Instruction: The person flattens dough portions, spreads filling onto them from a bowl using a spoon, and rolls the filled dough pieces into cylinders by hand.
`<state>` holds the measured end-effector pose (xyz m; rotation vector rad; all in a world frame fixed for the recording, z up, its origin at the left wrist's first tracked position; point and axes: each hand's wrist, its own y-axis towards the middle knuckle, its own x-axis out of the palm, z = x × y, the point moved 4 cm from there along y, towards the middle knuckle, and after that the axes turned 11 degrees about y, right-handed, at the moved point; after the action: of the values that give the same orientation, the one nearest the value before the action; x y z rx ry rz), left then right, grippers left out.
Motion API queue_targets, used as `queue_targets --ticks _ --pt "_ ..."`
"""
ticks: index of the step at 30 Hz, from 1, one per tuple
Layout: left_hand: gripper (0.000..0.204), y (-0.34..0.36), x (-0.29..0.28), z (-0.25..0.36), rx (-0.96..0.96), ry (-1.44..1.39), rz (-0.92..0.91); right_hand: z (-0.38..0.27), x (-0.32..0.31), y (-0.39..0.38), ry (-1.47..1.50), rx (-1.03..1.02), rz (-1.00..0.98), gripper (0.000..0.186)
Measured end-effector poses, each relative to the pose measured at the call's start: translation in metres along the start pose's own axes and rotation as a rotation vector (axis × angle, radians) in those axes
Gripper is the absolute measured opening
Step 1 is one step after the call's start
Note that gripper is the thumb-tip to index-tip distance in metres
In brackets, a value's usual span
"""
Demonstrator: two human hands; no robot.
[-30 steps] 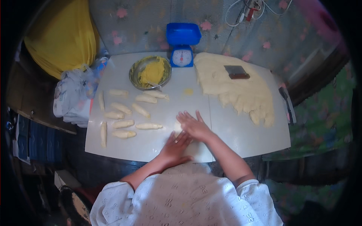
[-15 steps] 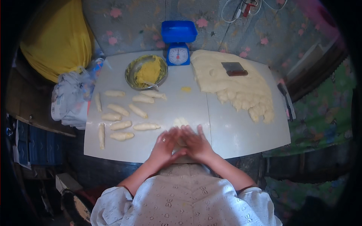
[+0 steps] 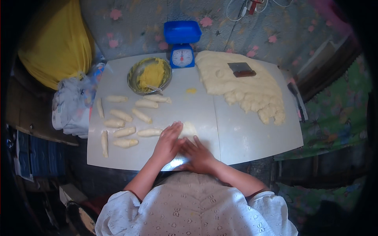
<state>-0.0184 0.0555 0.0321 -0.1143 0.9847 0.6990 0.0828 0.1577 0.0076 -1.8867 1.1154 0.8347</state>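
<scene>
A small flattened piece of pale dough [image 3: 189, 128] lies at the front middle of the table, partly hidden by my hands. My left hand [image 3: 169, 143] is open over its left side, fingers extended together. My right hand [image 3: 197, 155] lies lower, open with fingers spread, at the dough's lower part. Several shaped dough rolls [image 3: 149, 133] lie to their left. A steel bowl [image 3: 134, 80] holds yellow paste [image 3: 152, 74] and a pale-handled utensil. On the right spreads a large dough mass [image 3: 220, 70], lumpy along its lower edge, with a metal scraper [image 3: 241, 69] on it.
A blue scale with tray [image 3: 182, 57] stands at the back of the pale table [image 3: 260, 145], against a patterned wall. A long dark utensil [image 3: 296, 98] lies at the right edge. Plastic bags [image 3: 69, 102] and yellow cloth [image 3: 55, 43] are at left. Cables hang on the wall.
My hands have swapped positions: the left moved up to lead over the dough piece, while the right drew back toward the front edge. The dough piece shows more at its top.
</scene>
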Motion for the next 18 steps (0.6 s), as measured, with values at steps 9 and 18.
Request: queue_targets --ticks 9,18 --pt "0.054 0.014 0.027 -0.004 0.146 0.139 -0.324 -0.007 -0.010 -0.009 0.046 -0.090 -0.054 0.076" --pt "0.065 0.009 0.037 -0.001 0.067 0.494 -0.326 0.029 -0.021 -0.003 0.044 0.086 0.472 0.062"
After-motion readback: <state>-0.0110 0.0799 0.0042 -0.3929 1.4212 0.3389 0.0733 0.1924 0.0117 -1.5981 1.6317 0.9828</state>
